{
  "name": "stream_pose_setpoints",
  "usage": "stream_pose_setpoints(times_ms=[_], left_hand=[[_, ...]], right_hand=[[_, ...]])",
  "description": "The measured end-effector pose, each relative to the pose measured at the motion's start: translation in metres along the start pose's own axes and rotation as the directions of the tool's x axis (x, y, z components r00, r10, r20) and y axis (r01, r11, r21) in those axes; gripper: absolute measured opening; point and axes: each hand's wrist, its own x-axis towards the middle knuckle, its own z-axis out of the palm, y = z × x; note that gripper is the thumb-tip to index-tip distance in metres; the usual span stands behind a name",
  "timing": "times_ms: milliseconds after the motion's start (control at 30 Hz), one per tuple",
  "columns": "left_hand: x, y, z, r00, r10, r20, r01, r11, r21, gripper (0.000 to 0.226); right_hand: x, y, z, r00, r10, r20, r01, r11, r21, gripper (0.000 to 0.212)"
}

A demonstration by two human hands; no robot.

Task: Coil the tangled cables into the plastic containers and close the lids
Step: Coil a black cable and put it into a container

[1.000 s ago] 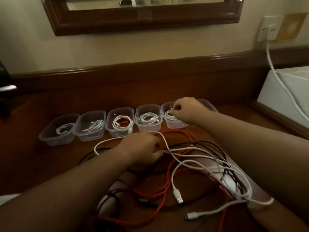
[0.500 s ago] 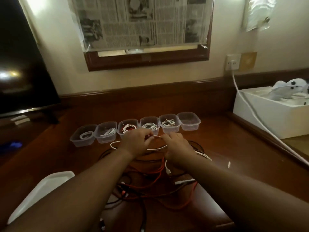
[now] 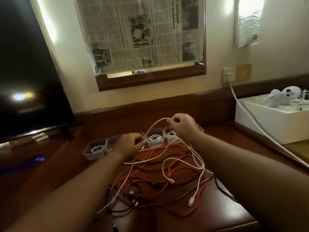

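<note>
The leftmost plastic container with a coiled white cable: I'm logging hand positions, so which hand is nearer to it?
Left. The left hand pinches a white cable just right of the leftmost container, one tub over. The right hand holds the same cable farther right, above the row's far end.

Your left hand (image 3: 131,144) covers most of the third container (image 3: 115,142) in the row, so you cannot tell what it holds. Your right hand (image 3: 183,127) hides the far-right containers almost wholly. The newspaper (image 3: 140,32) print is too blurred to read, and the television (image 3: 25,72) is cut off at the left edge.
</note>
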Motion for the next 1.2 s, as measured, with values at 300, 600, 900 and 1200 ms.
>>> stream_pose_setpoints(times_ms=[300,600,900,1200], left_hand=[[-0.017,-0.045,0.025,0.988,-0.147,0.053,0.149,0.988,-0.041,0.014],[-0.035,-0.04,0.048,0.987,-0.136,-0.088,0.118,0.976,-0.183,0.023],[-0.062,-0.017,0.077,0.865,0.213,0.455,-0.36,0.895,0.265,0.029],[-0.064,-0.004,0.074,0.928,0.193,0.32,-0.238,0.965,0.106,0.015]], right_hand=[[0.0,0.011,-0.003,0.988,-0.039,0.15,0.071,0.973,-0.219,0.019],[-0.028,0.044,0.037,0.939,-0.022,0.343,0.198,0.85,-0.488,0.075],[-0.042,0.044,0.045,0.89,-0.033,0.454,0.274,0.835,-0.477,0.042],[-0.065,0.029,0.051,0.784,0.072,0.617,0.251,0.872,-0.421,0.018]])
